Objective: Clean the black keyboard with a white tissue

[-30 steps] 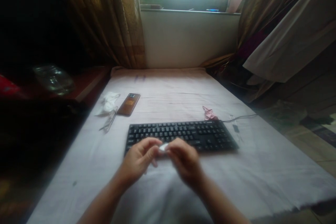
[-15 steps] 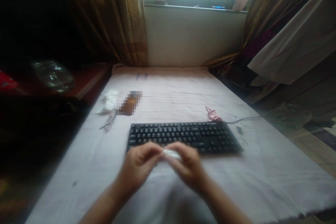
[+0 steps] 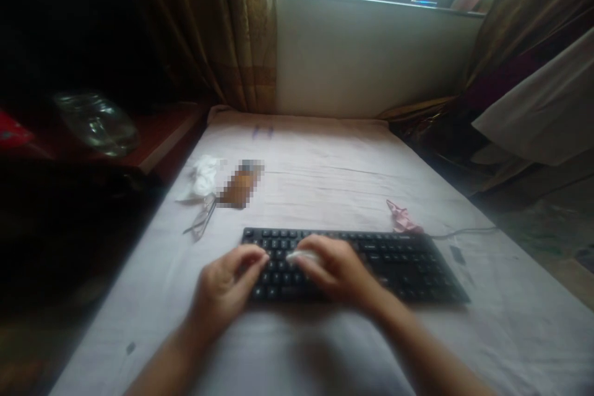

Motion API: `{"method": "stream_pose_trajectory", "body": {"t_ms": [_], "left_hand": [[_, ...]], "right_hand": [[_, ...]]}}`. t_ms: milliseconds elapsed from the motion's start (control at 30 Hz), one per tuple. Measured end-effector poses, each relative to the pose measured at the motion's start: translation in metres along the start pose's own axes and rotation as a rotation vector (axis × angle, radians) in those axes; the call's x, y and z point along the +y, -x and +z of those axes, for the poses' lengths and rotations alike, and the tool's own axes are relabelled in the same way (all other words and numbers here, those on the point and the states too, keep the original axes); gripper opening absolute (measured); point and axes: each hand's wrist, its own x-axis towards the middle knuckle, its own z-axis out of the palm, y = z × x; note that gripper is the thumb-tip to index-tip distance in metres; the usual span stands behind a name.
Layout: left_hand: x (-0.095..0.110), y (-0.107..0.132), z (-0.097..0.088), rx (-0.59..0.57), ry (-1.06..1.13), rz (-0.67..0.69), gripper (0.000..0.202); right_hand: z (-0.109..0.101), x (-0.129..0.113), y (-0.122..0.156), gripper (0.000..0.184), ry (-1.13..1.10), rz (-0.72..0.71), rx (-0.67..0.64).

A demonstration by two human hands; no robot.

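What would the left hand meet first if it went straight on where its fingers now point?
Probably the white item held by the right hand; depth is unclear, so the keyboard underneath might come first.

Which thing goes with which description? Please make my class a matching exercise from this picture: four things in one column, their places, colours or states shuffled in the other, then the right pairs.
Things
1. Keyboard
2. Right hand
3. Crumpled pink piece
4. Crumpled white bundle

Descriptions
A. At the far edge of the keyboard, toward its right end
B. Near the left edge of the cloth-covered surface
C. Black, with rows of keys
D. Holding a small white thing

Right pairs: 1-C, 2-D, 3-A, 4-B
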Motion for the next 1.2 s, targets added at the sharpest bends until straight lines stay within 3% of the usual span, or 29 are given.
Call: {"method": "stream_pose_trajectory", "body": {"t_ms": [67,133,233,400,533,667,900,1067,1200], "left_hand": [[-0.015,-0.005,-0.006,0.106,-0.131,-0.074,0.015],[-0.028,-0.007,-0.008,0.124,-0.231,-0.083,0.021],[-0.043,-0.007,-0.009,0.062,-0.299,-0.063,0.027],[-0.054,-0.004,-0.007,-0.020,-0.301,-0.070,0.028],[-0.055,-0.003,-0.005,0.004,-0.293,-0.062,0.028],[-0.054,-0.002,-0.003,-0.006,-0.272,-0.081,0.027],[-0.056,0.000,0.000,-0.002,-0.239,-0.142,0.026],[-0.057,-0.001,0.000,0.002,-0.236,-0.141,0.026],[-0.057,-0.001,0.000,0.001,-0.239,-0.135,0.026]], "right_hand": [[-0.001,0.006,-0.018,0.015,0.043,0.058,-0.030],[0.002,0.011,-0.037,0.012,0.090,0.096,-0.069],[0.016,0.014,-0.063,0.011,0.160,0.098,-0.141],[0.047,0.008,-0.090,0.010,0.305,-0.051,-0.245],[0.058,0.000,-0.097,0.018,0.538,-0.162,-0.328],[0.049,-0.001,-0.098,0.022,0.674,-0.203,-0.404],[0.037,0.002,-0.090,0.020,0.703,-0.181,-0.418],[0.048,-0.007,-0.098,0.021,0.668,-0.209,-0.362],[0.052,-0.008,-0.101,0.023,0.695,-0.225,-0.401]]}}
